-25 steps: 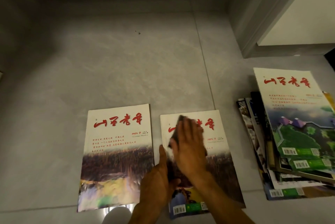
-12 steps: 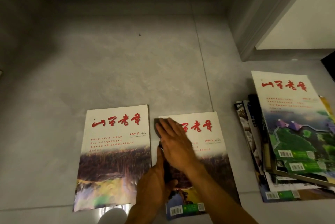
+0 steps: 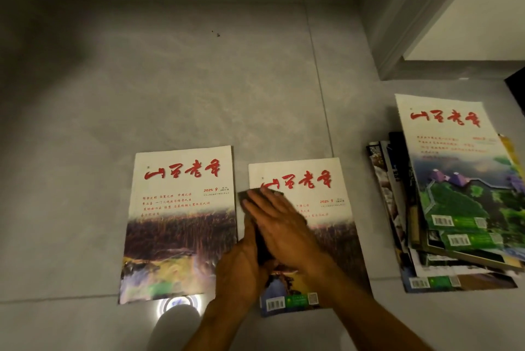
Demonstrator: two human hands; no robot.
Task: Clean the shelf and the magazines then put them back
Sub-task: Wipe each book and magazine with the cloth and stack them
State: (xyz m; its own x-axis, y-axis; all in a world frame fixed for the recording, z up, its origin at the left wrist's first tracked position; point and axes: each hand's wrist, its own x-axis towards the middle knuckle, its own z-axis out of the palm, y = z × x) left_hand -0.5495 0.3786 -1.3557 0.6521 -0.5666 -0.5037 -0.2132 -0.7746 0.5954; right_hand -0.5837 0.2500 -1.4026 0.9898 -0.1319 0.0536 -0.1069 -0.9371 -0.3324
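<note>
Wiping from the head view, my right hand [image 3: 279, 225] lies flat, fingers straight, pressing a dark folded cloth [image 3: 246, 197] onto the white-topped magazine with red brush lettering and a dark field picture [image 3: 324, 208]. My left hand [image 3: 241, 262] rests at that magazine's left edge to steady it; its fingers are partly hidden under the right hand, so I cannot tell whether this grip is apart or curled on the cover's edge.

A second ago the cloth was up by the middle of the red title; now it sits at the upper left edge, just over the margin. I judge this cover nearly wiped, with many more to go.

This magazine lies face up on the grey tiled floor [image 3: 199, 89], title end away from me, barcode end nearest me, its long axis running near to far, tilted slightly anticlockwise. A matching second magazine [image 3: 181, 222] lies just beside it on the left, apart. A loose stack of magazines [image 3: 454, 208] sits well apart on the right. No shelf shows plainly.
</note>
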